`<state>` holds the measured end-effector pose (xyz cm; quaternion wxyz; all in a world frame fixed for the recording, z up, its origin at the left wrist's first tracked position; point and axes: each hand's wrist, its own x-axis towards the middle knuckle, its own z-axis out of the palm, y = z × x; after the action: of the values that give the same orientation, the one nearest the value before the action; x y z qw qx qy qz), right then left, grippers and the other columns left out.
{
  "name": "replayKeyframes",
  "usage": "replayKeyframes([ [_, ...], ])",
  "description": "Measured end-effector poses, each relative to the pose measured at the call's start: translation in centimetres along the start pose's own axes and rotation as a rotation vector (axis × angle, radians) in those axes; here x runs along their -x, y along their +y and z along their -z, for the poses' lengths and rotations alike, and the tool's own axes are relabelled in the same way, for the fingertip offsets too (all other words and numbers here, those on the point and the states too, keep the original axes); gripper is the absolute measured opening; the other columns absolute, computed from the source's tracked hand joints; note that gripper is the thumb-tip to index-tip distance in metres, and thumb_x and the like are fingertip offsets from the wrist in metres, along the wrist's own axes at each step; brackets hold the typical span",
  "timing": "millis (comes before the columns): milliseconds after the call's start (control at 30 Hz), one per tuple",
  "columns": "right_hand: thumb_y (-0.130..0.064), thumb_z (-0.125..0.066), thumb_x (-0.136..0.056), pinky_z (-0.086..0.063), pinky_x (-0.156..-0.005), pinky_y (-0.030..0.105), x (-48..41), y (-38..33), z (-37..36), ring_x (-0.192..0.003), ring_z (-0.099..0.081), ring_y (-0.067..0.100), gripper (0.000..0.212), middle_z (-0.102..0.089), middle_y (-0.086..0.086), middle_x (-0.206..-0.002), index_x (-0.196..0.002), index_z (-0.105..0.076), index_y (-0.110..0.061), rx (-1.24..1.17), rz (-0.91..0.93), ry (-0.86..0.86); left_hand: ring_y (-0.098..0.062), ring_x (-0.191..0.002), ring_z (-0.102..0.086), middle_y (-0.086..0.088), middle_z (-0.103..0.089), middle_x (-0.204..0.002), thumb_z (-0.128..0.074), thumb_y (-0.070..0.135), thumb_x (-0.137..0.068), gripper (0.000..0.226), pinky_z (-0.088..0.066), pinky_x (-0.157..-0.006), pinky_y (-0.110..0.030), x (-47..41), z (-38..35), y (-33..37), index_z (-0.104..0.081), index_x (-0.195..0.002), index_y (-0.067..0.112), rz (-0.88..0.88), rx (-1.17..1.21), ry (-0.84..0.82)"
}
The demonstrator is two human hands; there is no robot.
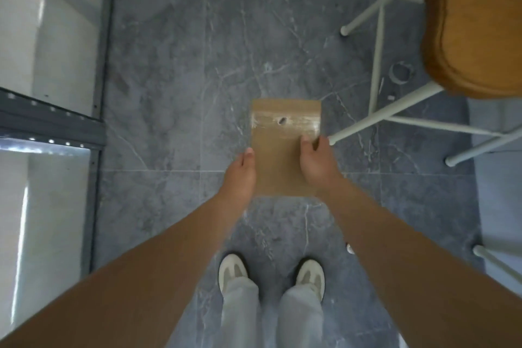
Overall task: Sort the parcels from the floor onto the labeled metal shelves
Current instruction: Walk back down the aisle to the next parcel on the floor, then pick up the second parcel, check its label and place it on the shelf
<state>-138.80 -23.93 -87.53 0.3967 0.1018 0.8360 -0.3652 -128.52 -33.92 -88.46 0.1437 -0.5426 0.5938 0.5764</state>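
A flat brown paper parcel (278, 155) with a clear strip and a small round hole near its far end is held level above the grey tiled floor, in the middle of the head view. My left hand (243, 169) grips its left edge, thumb on top. My right hand (315, 159) grips its right edge, fingers curled over the side. The grey metal shelves (53, 124) with white boards run along the left side, apart from the parcel.
A wooden stool (474, 22) on white metal legs (378, 124) stands at the right, one foot close to my right hand. A small ring (401, 72) lies on the floor beneath it. My two feet in white shoes (271, 274) are below the parcel.
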Motion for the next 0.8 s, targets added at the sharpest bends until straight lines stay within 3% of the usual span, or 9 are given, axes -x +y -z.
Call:
replayKeyframes([
  [67, -0.039, -0.034, -0.105, -0.036, -0.104, 0.037, 3.0, -4.6, 0.9, -0.133, -0.045, 0.033, 0.052, -0.045, 0.011, -0.147, -0.148, -0.030, -0.012, 0.039, 0.068, -0.020, -0.034, -0.132, -0.054, -0.019, -0.056, -0.144, -0.028, 0.053, -0.103, 0.065, -0.040, -0.114, -0.049, 2.9, 3.0, 2.9, -0.056, -0.140, 0.008, -0.028, 0.000, 0.065],
  [200, -0.040, -0.032, -0.105, -0.036, -0.101, 0.035, 9.8, -12.1, 3.4, -0.134, -0.045, 0.031, 0.051, -0.045, 0.011, -0.148, -0.149, -0.030, -0.014, 0.113, 0.189, -0.091, -0.029, -0.136, -0.048, -0.015, -0.051, -0.149, -0.025, 0.033, -0.110, 0.050, -0.035, -0.110, -0.032, 9.7, 8.3, 7.6, -0.050, -0.144, 0.007, -0.130, -0.013, 0.147],
  [333, -0.041, -0.031, -0.105, -0.033, -0.109, 0.039, 16.7, -17.2, 6.5, -0.139, -0.039, 0.032, 0.054, -0.039, 0.010, -0.154, -0.153, -0.027, -0.015, 0.187, 0.245, -0.102, -0.022, -0.141, -0.042, -0.010, -0.046, -0.152, -0.025, 0.031, -0.111, 0.048, -0.029, -0.097, -0.018, 17.3, 11.0, 10.7, -0.042, -0.149, 0.007, -0.206, 0.029, 0.200],
  [433, -0.043, -0.029, -0.105, -0.033, -0.108, 0.039, 22.1, -20.5, 8.7, -0.138, -0.040, 0.032, 0.054, -0.040, 0.011, -0.153, -0.151, -0.030, -0.014, 0.230, 0.338, -0.124, -0.022, -0.140, -0.044, -0.007, -0.047, -0.151, -0.026, 0.034, -0.110, 0.049, -0.029, -0.107, -0.021, 23.3, 12.7, 12.8, -0.043, -0.148, 0.009, -0.286, 0.091, 0.287],
  [500, -0.043, -0.028, -0.105, -0.035, -0.107, 0.040, 25.6, -22.7, 10.2, -0.136, -0.042, 0.032, 0.053, -0.042, 0.011, -0.150, -0.150, -0.031, -0.016, 0.242, 0.409, -0.143, -0.022, -0.139, -0.046, -0.007, -0.049, -0.151, -0.027, 0.036, -0.110, 0.050, -0.034, -0.116, -0.033, 27.4, 13.9, 14.1, -0.045, -0.149, 0.011, -0.334, 0.150, 0.365],
  [567, -0.042, -0.029, -0.105, -0.036, -0.108, 0.043, 29.1, -24.3, 11.5, -0.134, -0.043, 0.032, 0.051, -0.044, 0.009, -0.149, -0.149, -0.033, -0.017, 0.246, 0.484, -0.156, -0.021, -0.124, -0.055, -0.007, -0.058, -0.141, -0.028, 0.036, -0.109, 0.048, -0.042, -0.104, -0.035, 31.4, 15.3, 15.0, -0.053, -0.143, 0.012, -0.364, 0.192, 0.469],
  [667, -0.040, -0.029, -0.106, -0.033, -0.111, 0.042, 34.1, -25.2, 12.6, -0.139, -0.039, 0.029, 0.052, -0.038, 0.006, -0.154, -0.153, -0.026, -0.019, 0.270, 0.587, -0.201, -0.011, -0.090, -0.054, -0.006, -0.065, -0.114, -0.031, 0.032, -0.109, 0.039, -0.038, -0.077, -0.027, 36.9, 17.2, 15.0, -0.064, -0.120, 0.014, -0.415, 0.215, 0.580],
  [700, -0.040, -0.029, -0.106, -0.030, -0.113, 0.042, 35.8, -25.3, 12.9, -0.142, -0.036, 0.029, 0.054, -0.035, 0.005, -0.156, -0.155, -0.023, -0.018, 0.278, 0.610, -0.226, -0.010, -0.087, -0.053, -0.007, -0.065, -0.112, -0.032, 0.030, -0.109, 0.036, -0.037, -0.075, -0.026, 38.7, 17.8, 14.6, -0.065, -0.116, 0.016, -0.424, 0.215, 0.606],
  [800, -0.041, -0.030, -0.106, -0.032, -0.114, 0.043, 40.4, -26.4, 12.8, -0.140, -0.037, 0.029, 0.053, -0.037, 0.007, -0.155, -0.153, -0.027, -0.017, 0.273, 0.658, -0.297, -0.008, -0.103, -0.053, -0.001, -0.065, -0.124, -0.037, 0.023, -0.108, 0.036, -0.035, -0.084, -0.019, 43.5, 19.8, 13.8, -0.063, -0.133, 0.016, -0.454, 0.214, 0.716],
])
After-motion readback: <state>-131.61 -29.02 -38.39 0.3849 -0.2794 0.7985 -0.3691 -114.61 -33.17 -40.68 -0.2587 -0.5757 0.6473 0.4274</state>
